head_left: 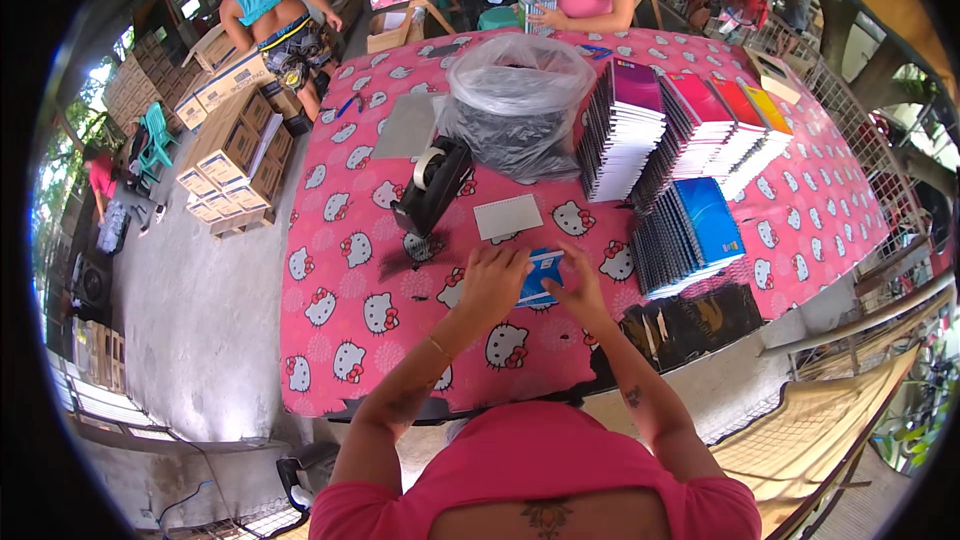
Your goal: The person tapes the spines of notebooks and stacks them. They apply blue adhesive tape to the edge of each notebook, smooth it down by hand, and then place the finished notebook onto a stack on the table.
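Observation:
A small blue notebook (541,278) with whitish edges lies near the middle of the table's front part. My left hand (495,285) grips its left side, fingers curled over the top edge. Thumb and fingers of my right hand (580,290) hold its right side. Parts of the notebook are hidden under both hands. Just beyond it rests a white card (508,217) with a row of small holes along one edge. A black tape dispenser (432,185) with a roll of tape stands to the left of that card.
Stacked blue spiral notebooks (690,235) stand to the right. Behind them rise purple (625,130), red (700,130) and yellow notebooks (765,115). A clear plastic bag (517,105) with dark contents and a grey sheet (408,125) sit farther back. Two people work beyond the pink tablecloth (340,330).

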The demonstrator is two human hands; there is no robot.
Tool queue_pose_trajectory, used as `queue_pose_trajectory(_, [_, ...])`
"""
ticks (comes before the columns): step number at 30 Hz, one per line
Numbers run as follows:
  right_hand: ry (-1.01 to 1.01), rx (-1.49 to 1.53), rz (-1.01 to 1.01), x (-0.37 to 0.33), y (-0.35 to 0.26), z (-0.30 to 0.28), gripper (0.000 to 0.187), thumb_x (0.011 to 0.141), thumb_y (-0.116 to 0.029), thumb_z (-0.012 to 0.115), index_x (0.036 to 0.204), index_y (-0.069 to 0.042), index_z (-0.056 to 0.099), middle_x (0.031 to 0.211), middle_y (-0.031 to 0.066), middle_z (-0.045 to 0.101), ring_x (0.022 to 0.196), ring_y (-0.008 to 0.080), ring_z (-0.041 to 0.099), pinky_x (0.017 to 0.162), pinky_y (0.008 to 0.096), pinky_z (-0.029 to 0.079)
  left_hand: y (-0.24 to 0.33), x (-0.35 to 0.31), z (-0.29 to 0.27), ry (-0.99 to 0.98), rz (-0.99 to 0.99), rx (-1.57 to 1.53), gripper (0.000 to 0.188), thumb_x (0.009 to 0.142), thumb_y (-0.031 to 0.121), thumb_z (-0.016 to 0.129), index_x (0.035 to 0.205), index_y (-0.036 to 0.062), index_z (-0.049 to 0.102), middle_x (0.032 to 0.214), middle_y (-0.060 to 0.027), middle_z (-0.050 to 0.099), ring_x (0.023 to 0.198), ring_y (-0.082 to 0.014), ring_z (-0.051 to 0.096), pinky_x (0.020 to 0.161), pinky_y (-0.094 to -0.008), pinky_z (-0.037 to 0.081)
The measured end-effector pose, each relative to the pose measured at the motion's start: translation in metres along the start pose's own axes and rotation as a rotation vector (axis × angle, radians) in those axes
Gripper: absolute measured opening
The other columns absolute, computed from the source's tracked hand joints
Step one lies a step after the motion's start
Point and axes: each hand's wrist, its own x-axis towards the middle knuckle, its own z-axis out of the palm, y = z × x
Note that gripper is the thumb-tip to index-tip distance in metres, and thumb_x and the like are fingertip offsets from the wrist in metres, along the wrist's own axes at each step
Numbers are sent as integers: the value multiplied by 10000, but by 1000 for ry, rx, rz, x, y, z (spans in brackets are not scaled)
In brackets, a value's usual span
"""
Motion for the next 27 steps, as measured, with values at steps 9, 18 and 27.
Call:
queue_pose_trajectory(9, [-237, 253, 211, 17, 18, 15, 352, 862, -15, 688, 1199, -59, 597, 1031, 61, 630, 976, 160, 597, 874, 311, 472, 6, -30, 4, 309, -352, -435, 518, 924, 75, 570, 1422, 27, 435, 1405, -231, 463, 1283, -413, 468, 1069, -506, 377])
queue_pose_trajectory(18, [-91, 516, 366, 3, 21, 3, 195, 887, -47, 677, 1070, -42, 611, 983, 22, 621, 900, 110, 589, 824, 267, 472, -15, -24, 36, 373, -463, -782, 491, 947, 23, 542, 1425, 3, 434, 1343, -233, 557, 1248, -360, 557, 1050, -402, 427])
queue_pose_trajectory(27, [351, 780, 662, -67, 44, -39, 209, 805, -56, 692, 994, -60, 604, 860, 9, 610, 775, 120, 585, 743, 287, 472, -26, 151, 125, -319, -556, -1055, 677, 985, 603, 451, 1441, 102, 467, 1361, -86, 557, 1125, -245, 574, 910, -422, 467])
